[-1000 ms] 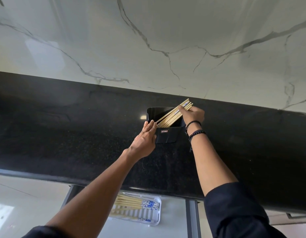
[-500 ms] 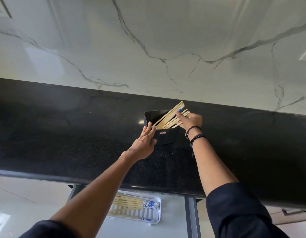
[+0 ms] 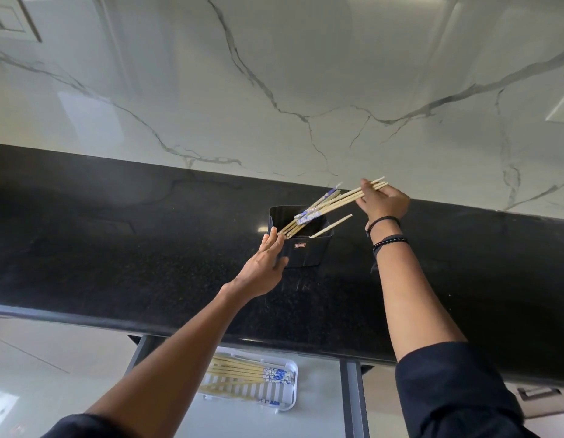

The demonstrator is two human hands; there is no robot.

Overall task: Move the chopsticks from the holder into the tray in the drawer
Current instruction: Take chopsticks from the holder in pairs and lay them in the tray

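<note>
Head view: a black rectangular plastic holder (image 3: 303, 251) stands on the black speckled stone surface (image 3: 116, 248). The right hand (image 3: 385, 202) pinches a bundle of pale wooden chopsticks (image 3: 340, 199) in curled fingers; their lower ends are inside the holder. The left hand (image 3: 265, 260) lays straight fingers on the holder's left wall. In the open drawer (image 3: 315, 422), a white slotted plastic tray (image 3: 290, 403) holds other chopsticks (image 3: 239, 371).

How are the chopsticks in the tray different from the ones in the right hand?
The tray chopsticks lie flat and parallel in the white tray; the held chopsticks slant upward, fanned, lower ends in the black holder. The tray chopsticks rest free; the held chopsticks are pinched by the right hand. Both are pale sticks, some with blue-patterned ends.
</note>
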